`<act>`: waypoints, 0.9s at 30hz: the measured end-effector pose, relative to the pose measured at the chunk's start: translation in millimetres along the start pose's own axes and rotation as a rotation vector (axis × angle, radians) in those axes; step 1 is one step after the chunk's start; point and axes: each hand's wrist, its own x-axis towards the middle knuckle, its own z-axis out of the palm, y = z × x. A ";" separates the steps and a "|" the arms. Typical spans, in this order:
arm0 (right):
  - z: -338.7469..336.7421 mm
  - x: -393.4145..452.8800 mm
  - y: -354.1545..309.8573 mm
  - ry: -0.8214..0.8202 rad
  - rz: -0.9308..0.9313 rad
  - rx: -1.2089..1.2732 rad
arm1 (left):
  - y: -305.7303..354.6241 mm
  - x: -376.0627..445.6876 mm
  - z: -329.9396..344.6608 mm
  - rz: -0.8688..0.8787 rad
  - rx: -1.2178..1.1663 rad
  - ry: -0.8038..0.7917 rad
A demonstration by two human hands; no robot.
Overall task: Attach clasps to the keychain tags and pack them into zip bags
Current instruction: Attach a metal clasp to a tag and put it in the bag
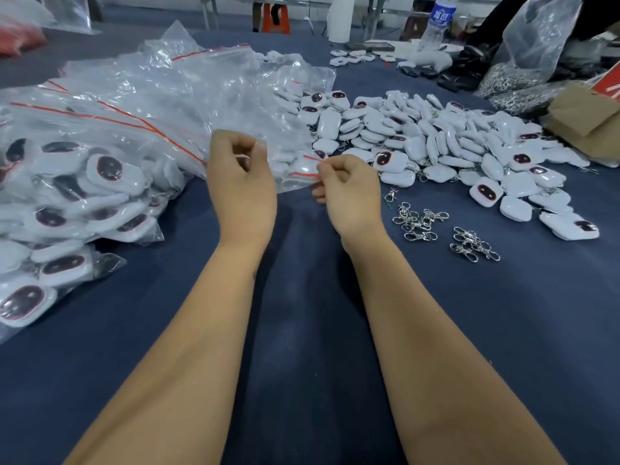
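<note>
Left hand (240,182): raised above the cloth, fingers curled, thumb and forefinger pinching the left top edge of a small zip bag.
Right hand (347,193): level with the left hand and near it, fingers curled, pinching the same bag's right top edge at its red strip.
Zip bag (295,169): clear, stretched between the two hands, red closure line at the top; one white tag shows inside it.
Filled bags (67,203): heap left of the left hand; clear bags, red-striped, holding white tags with dark oval faces.
Empty bags (188,92): crumpled clear pile beyond the left hand, lying partly over the filled ones.
Loose tags (446,146): large white mound beyond and right of the right hand; some face up with dark ovals, a few with metal rings showing.
Clasps (417,221): silver cluster just right of the right wrist, on the cloth.
More clasps (473,243): second small cluster further right.
Cloth (302,330): dark blue, under both forearms.
Big bag (523,62): clear, far right beyond the tags, holding a mass of silver metal parts.
Bottle (439,18): clear plastic, blue label, far beyond the right hand.
Box (587,119): brown cardboard at the right edge.
</note>
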 end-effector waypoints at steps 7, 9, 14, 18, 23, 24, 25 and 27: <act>2.7 -7.1 -0.7 -0.148 -0.025 -0.007 | -3.9 -6.6 0.7 0.268 0.097 -0.313; -1.6 -5.3 -0.1 -0.292 -0.048 -0.024 | -7.4 -5.3 0.5 0.223 0.159 -0.434; 0.1 -3.9 1.0 -0.332 -0.127 -0.234 | -6.3 0.9 -10.0 0.303 0.317 -0.108; -15.0 8.1 3.7 -0.003 -0.199 -0.499 | -11.5 8.8 -18.1 0.244 0.464 -0.062; -22.0 12.3 9.7 -0.122 -0.179 -1.003 | -16.3 -3.5 6.3 0.171 0.551 -0.473; -20.1 11.1 10.6 -0.112 -0.212 -1.025 | -17.5 -4.3 8.3 0.168 0.553 -0.515; -18.7 9.9 10.6 -0.091 -0.226 -1.019 | -19.3 -3.5 8.6 0.159 0.561 -0.532; -17.5 9.2 9.8 -0.057 -0.199 -0.938 | -22.1 0.1 5.9 0.110 0.549 -0.502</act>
